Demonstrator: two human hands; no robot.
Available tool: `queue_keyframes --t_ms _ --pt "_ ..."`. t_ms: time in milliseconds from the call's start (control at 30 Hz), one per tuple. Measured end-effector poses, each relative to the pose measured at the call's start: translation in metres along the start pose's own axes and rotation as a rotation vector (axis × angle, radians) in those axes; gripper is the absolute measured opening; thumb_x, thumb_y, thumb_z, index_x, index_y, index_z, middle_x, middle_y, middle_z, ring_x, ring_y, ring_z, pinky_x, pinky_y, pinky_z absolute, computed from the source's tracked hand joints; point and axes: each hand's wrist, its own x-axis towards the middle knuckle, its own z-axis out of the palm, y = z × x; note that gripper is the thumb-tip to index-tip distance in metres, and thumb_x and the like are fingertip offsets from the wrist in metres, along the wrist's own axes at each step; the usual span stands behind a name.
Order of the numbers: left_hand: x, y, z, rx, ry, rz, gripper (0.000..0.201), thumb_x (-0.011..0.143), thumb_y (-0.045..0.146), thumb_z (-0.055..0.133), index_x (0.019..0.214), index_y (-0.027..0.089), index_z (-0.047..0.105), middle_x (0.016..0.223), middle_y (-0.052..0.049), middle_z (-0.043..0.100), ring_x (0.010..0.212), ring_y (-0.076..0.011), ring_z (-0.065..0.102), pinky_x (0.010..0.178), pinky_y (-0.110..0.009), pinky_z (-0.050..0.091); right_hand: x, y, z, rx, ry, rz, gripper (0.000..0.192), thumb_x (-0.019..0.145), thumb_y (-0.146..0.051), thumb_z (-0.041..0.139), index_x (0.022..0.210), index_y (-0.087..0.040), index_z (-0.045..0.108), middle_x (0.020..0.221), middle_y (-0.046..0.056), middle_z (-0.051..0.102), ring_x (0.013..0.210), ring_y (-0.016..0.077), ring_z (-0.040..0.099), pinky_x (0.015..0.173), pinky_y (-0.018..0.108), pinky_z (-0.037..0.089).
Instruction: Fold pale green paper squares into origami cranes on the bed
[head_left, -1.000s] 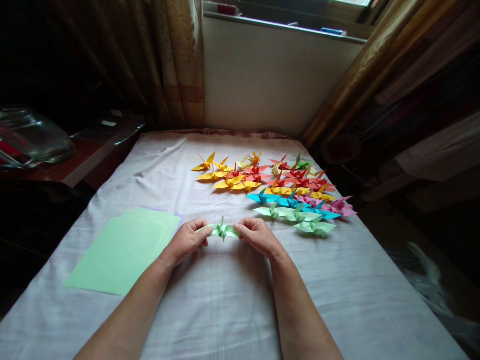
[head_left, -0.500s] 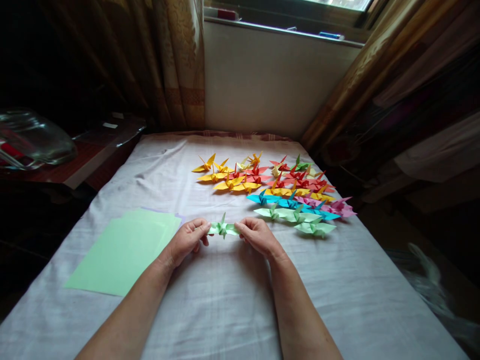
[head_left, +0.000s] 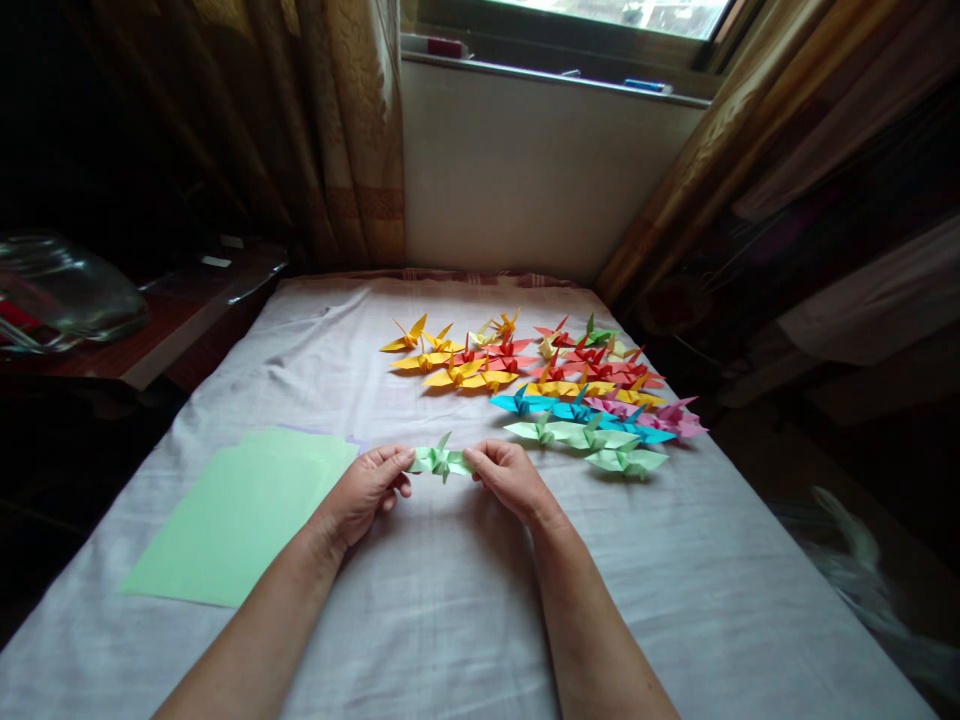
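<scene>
A pale green origami crane (head_left: 441,460) is stretched between my two hands, its wings spread sideways. My left hand (head_left: 373,487) pinches the left wing tip between thumb and fingers. On the other side, my right hand (head_left: 510,477) grips the right wing tip the same way. Several more pale green cranes (head_left: 628,460) stand on the cloth to the right of my right hand. Left of my left hand lies a stack of light green paper sheets (head_left: 232,520), with a purple edge showing at its back.
Rows of orange cranes (head_left: 455,375), red cranes (head_left: 510,352), blue cranes (head_left: 521,402) and pink cranes (head_left: 682,417) stand on the white cloth (head_left: 420,620). A glass jar (head_left: 82,290) lies on a brown side table (head_left: 161,340) at left. Curtains (head_left: 367,140) hang beside the window.
My view has shifted slightly, so the scene sits a little lower and further left. Both hands keep their grip on the green crane's wings.
</scene>
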Motion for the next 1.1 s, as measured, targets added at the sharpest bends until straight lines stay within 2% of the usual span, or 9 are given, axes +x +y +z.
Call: queue_keyframes --t_ms 167,233,367,667,867,1000,1100 --pt "0.001 -0.002 0.0033 -0.019 0.044 -0.004 0.053 0.056 0.063 0.076 0.076 0.016 0.061 0.064 0.003 0.053 0.049 -0.0074 0.047 0.036 -0.016 0.023 -0.004 -0.0059 0.0006 0.065 -0.062 0.046 0.049 0.074 -0.067 0.063 0.07 -0.018 0.064 0.056 -0.002 0.06 0.048 0.0095 0.048 0.049 0.022 0.039" --pt "0.0017 -0.0034 0.0039 -0.022 0.06 -0.001 0.054 0.055 0.063 0.076 0.076 0.016 0.06 0.065 0.003 0.054 0.049 -0.0072 0.047 0.036 -0.016 0.024 -0.0049 -0.0069 0.0007 0.069 -0.076 0.082 0.047 0.073 -0.065 0.064 0.068 -0.018 0.064 0.055 -0.001 0.061 0.047 0.0093 0.047 0.048 0.021 0.038" --pt "0.0031 -0.0059 0.0039 -0.02 0.088 0.002 0.054 0.055 0.065 0.076 0.072 0.017 0.057 0.064 0.003 0.055 0.045 -0.0054 0.042 0.034 -0.016 0.022 -0.0038 -0.0048 0.0004 0.047 -0.029 0.102 0.045 0.072 -0.06 0.063 0.058 -0.019 0.058 0.054 -0.001 0.06 0.044 0.0073 0.041 0.045 0.02 0.03" --pt "0.0042 -0.0063 0.0024 -0.009 0.092 -0.037 0.058 0.053 0.067 0.076 0.071 0.016 0.057 0.059 0.004 0.054 0.04 -0.0031 0.036 0.035 -0.016 0.021 -0.0023 -0.0008 -0.004 0.051 -0.009 0.085 0.041 0.072 -0.056 0.065 0.055 -0.019 0.056 0.048 -0.004 0.051 0.045 0.0072 0.038 0.046 0.02 0.028" --pt "0.0041 -0.01 0.0036 0.003 0.085 -0.043 0.052 0.06 0.063 0.074 0.078 0.017 0.059 0.049 0.006 0.051 0.035 -0.0034 0.032 0.034 -0.015 0.018 -0.0012 -0.0017 0.002 0.085 0.012 0.064 0.037 0.072 -0.056 0.064 0.067 -0.019 0.061 0.056 -0.002 0.059 0.045 0.0081 0.042 0.046 0.021 0.034" --pt "0.0053 -0.009 0.0052 -0.024 0.102 -0.024 0.049 0.063 0.054 0.077 0.089 0.016 0.062 0.073 0.001 0.062 0.043 -0.0048 0.045 0.033 -0.014 0.023 0.0016 -0.0005 0.0025 0.092 0.112 0.023 0.033 0.069 -0.052 0.065 0.073 -0.019 0.064 0.058 -0.002 0.06 0.047 0.0089 0.046 0.047 0.021 0.038" --pt "0.0065 -0.0076 0.0054 -0.05 0.118 -0.016 0.046 0.066 0.046 0.077 0.097 0.017 0.062 0.087 -0.002 0.063 0.05 -0.0054 0.052 0.032 -0.013 0.025 0.0039 0.0013 -0.0011 0.074 0.199 -0.012 0.034 0.071 -0.052 0.062 0.076 -0.018 0.066 0.061 -0.001 0.061 0.05 0.0098 0.048 0.048 0.022 0.039"
